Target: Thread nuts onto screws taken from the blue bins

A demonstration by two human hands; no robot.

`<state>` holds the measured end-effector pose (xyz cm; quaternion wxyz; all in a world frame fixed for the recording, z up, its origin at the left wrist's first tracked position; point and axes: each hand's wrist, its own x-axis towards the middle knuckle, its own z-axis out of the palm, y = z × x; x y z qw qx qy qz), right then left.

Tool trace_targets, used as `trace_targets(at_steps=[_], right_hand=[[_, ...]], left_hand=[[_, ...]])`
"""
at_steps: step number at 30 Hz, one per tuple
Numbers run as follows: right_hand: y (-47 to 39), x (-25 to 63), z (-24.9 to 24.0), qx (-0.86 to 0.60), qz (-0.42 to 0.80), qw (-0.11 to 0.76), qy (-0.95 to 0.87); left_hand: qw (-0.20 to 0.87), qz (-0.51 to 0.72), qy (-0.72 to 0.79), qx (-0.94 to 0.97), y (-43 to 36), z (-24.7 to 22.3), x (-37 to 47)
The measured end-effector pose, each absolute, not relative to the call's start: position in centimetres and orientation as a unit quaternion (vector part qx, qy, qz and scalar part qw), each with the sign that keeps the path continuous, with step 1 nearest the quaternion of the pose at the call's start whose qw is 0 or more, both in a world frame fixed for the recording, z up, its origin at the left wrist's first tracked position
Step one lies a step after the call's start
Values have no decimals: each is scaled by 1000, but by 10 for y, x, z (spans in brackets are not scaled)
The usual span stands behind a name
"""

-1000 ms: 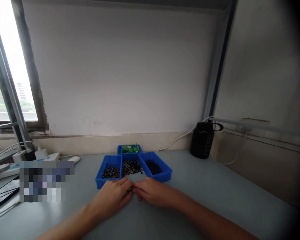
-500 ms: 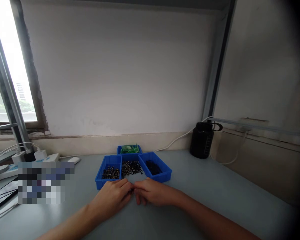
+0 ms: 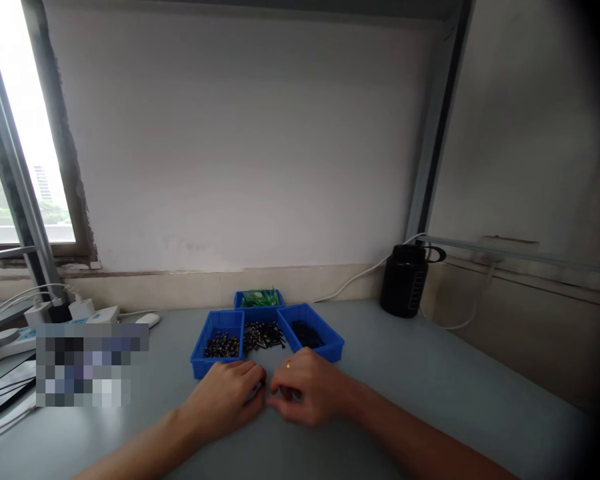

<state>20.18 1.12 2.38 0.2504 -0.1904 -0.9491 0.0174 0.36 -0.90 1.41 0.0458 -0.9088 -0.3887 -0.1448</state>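
Observation:
My left hand (image 3: 230,393) rests low in front of the left blue bin (image 3: 196,353), its thumb and fingers pinched around a small dark piece (image 3: 263,382), mostly hidden by the fingertips. Facing it across a narrow gap, my right hand (image 3: 313,390) has bent fingers, with thumb and index tips slightly apart and nothing visible between them. A gold-coloured ring (image 3: 288,365) shows on that hand. Many small brass-and-black metal parts (image 3: 223,345) fill the left bin. Between the bins lies a loose pile of dark, screw-like parts (image 3: 264,335).
The right blue bin (image 3: 337,350) holds small black parts (image 3: 306,333). A rear blue bin (image 3: 237,300) contains green packets (image 3: 260,298). A black bottle (image 3: 404,283) stands at the back right. At left are a power strip (image 3: 105,317), cables and a white mouse (image 3: 149,320).
My right hand has drawn slightly right, away from my left fingertips, and turned so its thumb and index finger part. My left hand stays nearly in place.

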Motion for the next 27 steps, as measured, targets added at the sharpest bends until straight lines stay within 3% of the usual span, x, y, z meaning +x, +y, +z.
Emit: trace_targets(at_steps=[6, 14, 27], right_hand=[[9, 209, 18, -147, -58, 390, -907], [11, 198, 21, -216, -39, 283, -934], [12, 195, 23, -269, -21, 191, -944]], left_hand=[[42, -145, -383, -912, -10, 15, 5], [34, -127, -370, -920, -12, 15, 4], [47, -127, -359, -924, -11, 12, 3]])
